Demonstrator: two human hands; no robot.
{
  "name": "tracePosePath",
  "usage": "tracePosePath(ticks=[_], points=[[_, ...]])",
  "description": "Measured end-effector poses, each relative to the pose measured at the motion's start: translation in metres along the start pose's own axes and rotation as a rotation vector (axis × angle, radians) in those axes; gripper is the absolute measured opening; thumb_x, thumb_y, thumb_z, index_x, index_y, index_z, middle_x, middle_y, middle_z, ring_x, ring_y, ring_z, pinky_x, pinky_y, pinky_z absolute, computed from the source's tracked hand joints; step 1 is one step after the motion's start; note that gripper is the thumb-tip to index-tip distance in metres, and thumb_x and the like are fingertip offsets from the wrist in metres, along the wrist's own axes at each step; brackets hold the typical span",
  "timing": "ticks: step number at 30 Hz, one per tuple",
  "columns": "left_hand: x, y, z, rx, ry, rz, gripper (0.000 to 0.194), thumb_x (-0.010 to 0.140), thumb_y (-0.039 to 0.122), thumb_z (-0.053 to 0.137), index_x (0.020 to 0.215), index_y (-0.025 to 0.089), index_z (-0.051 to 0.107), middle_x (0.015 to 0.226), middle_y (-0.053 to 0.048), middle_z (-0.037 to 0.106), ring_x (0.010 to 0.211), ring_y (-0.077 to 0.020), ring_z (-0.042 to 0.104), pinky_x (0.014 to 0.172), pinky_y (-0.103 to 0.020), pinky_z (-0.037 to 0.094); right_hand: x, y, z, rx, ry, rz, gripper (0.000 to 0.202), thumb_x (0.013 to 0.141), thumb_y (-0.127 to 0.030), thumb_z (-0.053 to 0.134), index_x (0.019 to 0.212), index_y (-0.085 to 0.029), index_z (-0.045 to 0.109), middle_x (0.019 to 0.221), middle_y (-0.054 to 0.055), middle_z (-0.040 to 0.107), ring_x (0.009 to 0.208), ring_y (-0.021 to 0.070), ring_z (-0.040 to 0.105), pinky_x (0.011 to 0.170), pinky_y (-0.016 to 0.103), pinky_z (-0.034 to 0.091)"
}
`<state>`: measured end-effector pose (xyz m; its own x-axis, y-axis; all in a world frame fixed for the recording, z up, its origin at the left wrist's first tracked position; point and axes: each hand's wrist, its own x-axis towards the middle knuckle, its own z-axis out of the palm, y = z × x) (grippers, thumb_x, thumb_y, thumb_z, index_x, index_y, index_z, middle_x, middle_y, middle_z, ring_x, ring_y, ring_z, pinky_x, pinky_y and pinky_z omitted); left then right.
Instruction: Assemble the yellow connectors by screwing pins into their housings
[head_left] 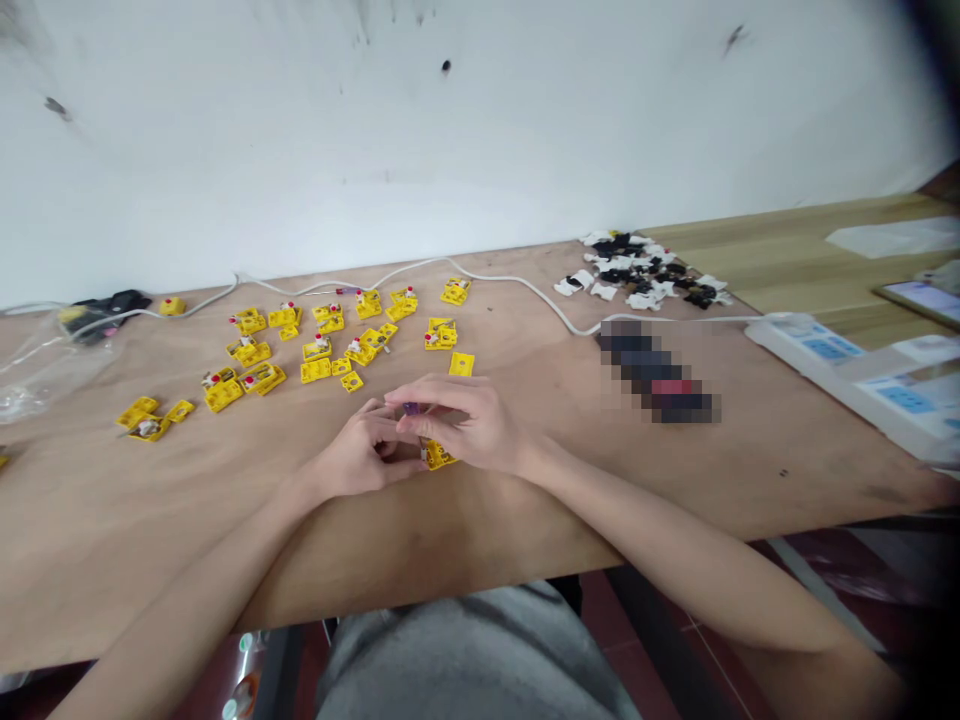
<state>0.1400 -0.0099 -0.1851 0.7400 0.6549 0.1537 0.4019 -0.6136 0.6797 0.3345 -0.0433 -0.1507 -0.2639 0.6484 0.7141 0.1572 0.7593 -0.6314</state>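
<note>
Near the table's front edge, my right hand (476, 420) is closed, its thumb and fingers pinching the purple handle of a small screwdriver (410, 408). Beneath that hand is a yellow plastic case (441, 456) with a white part at its left side, mostly covered by my fingers. My left hand (367, 450) curls in from the left, its thumb at the case's edge; its inner fingertips are hidden. Just beyond my hands lies a flat yellow cover (461, 364). Several opened yellow cases (316, 347) with white and red parts are spread to the left.
Another purple-handled screwdriver (346, 291) lies behind the cases. A white cable (517, 283) runs along the wall to a power strip (825, 345). Black and white pieces (645, 270) are heaped at the back right. A pixelated dark object (656, 375) lies right; a clear bag (45, 370), left.
</note>
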Motion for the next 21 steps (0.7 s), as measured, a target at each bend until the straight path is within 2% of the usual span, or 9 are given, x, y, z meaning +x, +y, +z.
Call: tracePosePath(ticks=[5,9,12,16,21], points=[[0.000,0.002,-0.004,-0.148,0.038,-0.023,0.023,0.078,0.041,0.076,0.076,0.019,0.071,0.054,0.007,0.032,0.055,-0.0085,0.031,0.057,-0.024,0.032,0.003,-0.007,-0.002,0.036,0.031,0.016,0.023,0.093,-0.021,0.065,0.116,-0.023,0.070,0.106,0.005,0.076,0.092,0.0154,0.072,0.073,0.025,0.062],[0.000,0.005,-0.007,-0.274,0.016,-0.120,0.026,0.078,0.045,0.077,0.081,0.019,0.074,0.055,0.006,0.033,0.055,-0.0084,0.030,0.052,-0.024,0.027,0.006,-0.010,-0.004,0.082,0.053,0.035,0.024,0.094,-0.022,0.065,0.117,-0.022,0.070,0.106,0.005,0.075,0.087,0.0141,0.072,0.072,0.024,0.063],[0.001,0.005,-0.008,-0.339,-0.020,-0.165,0.027,0.080,0.045,0.075,0.084,0.019,0.074,0.055,0.007,0.032,0.053,-0.0081,0.028,0.050,-0.024,0.024,0.007,-0.008,-0.004,0.070,0.052,0.027,0.026,0.093,-0.021,0.065,0.119,-0.022,0.069,0.106,0.005,0.075,0.093,0.0152,0.071,0.076,0.025,0.062],[0.002,0.006,-0.010,-0.343,-0.082,-0.177,0.027,0.083,0.044,0.072,0.087,0.017,0.074,0.055,0.007,0.034,0.053,-0.0077,0.028,0.051,-0.024,0.023,0.008,-0.003,-0.005,0.042,0.037,0.051,0.028,0.093,-0.020,0.066,0.121,-0.023,0.069,0.110,0.005,0.074,0.099,0.0159,0.069,0.082,0.027,0.060],[0.003,0.007,-0.010,-0.239,-0.108,-0.156,0.030,0.085,0.047,0.069,0.092,0.018,0.075,0.056,0.005,0.045,0.055,-0.0087,0.035,0.054,-0.024,0.029,0.006,0.002,-0.004,0.058,-0.008,0.105,0.030,0.094,-0.021,0.064,0.124,-0.023,0.067,0.111,0.005,0.074,0.095,0.0147,0.069,0.079,0.026,0.060]])
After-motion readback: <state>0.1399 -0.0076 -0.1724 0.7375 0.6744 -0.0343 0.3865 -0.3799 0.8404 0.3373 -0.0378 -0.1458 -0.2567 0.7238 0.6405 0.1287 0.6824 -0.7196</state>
